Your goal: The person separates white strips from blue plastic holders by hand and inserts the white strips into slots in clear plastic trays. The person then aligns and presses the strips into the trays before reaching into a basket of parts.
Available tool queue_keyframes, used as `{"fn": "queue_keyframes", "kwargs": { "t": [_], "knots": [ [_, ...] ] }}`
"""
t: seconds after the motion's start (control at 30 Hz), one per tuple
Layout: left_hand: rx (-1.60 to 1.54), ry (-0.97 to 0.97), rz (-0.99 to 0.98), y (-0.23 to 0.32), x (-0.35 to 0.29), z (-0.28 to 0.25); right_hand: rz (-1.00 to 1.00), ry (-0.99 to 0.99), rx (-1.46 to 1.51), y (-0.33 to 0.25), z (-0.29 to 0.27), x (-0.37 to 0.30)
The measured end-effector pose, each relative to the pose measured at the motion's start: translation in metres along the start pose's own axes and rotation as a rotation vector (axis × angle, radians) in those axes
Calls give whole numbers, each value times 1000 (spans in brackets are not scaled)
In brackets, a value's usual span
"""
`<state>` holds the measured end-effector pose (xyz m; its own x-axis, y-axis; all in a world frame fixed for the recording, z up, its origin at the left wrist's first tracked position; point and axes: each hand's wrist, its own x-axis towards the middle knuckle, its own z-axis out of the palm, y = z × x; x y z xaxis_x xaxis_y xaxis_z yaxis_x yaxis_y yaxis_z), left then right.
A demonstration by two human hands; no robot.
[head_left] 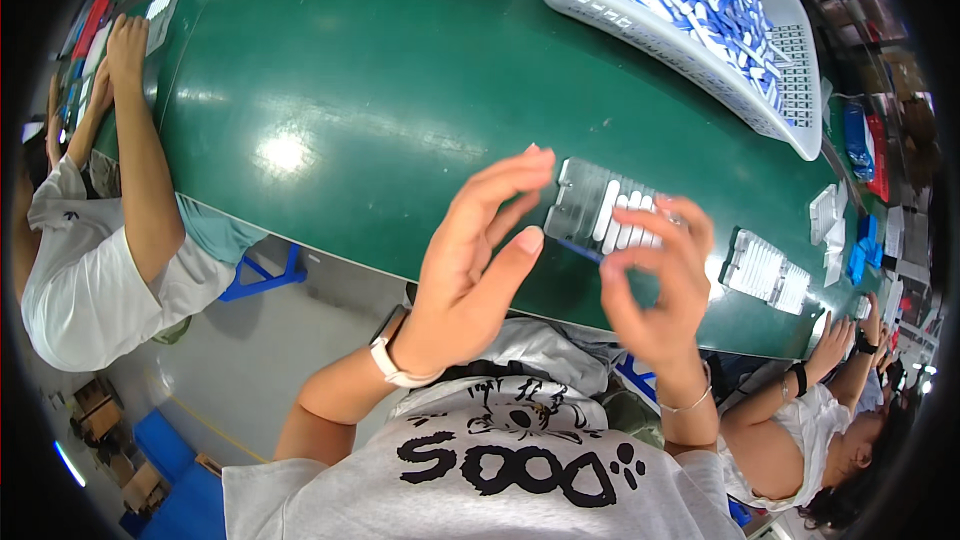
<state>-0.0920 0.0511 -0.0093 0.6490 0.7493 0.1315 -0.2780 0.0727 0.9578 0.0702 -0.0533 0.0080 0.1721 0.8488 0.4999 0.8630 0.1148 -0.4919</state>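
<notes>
A clear plastic tray (pixel 582 190) with parallel slots lies on the green table in front of me. Several white rounded sticks (pixel 606 210) sit side by side in it, and a strip of blue shows along its near edge. My left hand (pixel 468 255) is held up just left of the tray, thumb and fingers apart, with nothing in it. Over the tray's right part hangs my right hand (pixel 665 275). Its fingers are bent, and the thumb and index tips come close together. Slight blur hides what is between them. The right part of the tray is covered by this hand.
A white basket (pixel 640 32) heaped with blue and white strips stands at the far right. Another slotted tray (pixel 765 272) lies to my right. Co-workers sit on both sides, one's hand (pixel 128 45) on the left, another's (pixel 832 342) on the right.
</notes>
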Motion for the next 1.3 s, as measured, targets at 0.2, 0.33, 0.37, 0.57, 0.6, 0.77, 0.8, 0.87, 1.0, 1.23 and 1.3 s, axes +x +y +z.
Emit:
{"fn": "queue_keyframes", "kwargs": {
  "t": [0.2, 0.33, 0.37, 0.57, 0.6, 0.77, 0.8, 0.87, 1.0, 1.23, 1.3],
  "knots": [
    [972, -298, 213, -7, 12, -4, 333, -385, 5, 42, -5, 41],
    [1160, -484, 250, -11, 16, -5, 242, -544, -21, 51, 2, 61],
    [1222, -526, 260, -14, 17, -6, 214, -543, -22, 52, 1, 61],
    [1215, -588, 285, -18, 15, -5, 315, -607, 69, 53, -11, 51],
    [1174, -595, 284, -19, 16, -3, 321, -619, 165, 55, -14, 45],
    [1189, -601, 368, -15, 18, 3, 448, -635, 226, 59, -17, 37],
    [1211, -602, 369, -14, 18, 6, 454, -628, 222, 61, -18, 38],
    [1228, -608, 375, -16, 17, 14, 464, -694, 239, 65, -20, 38],
    [1245, -569, 380, -18, 13, 23, 376, -642, 92, 62, -29, 24],
    [1264, -538, 438, -18, 5, 38, 376, -641, 214, 72, -38, 13],
    [1279, -537, 444, -19, 6, 42, 338, -630, 230, 78, -38, 11]
  ]
}}
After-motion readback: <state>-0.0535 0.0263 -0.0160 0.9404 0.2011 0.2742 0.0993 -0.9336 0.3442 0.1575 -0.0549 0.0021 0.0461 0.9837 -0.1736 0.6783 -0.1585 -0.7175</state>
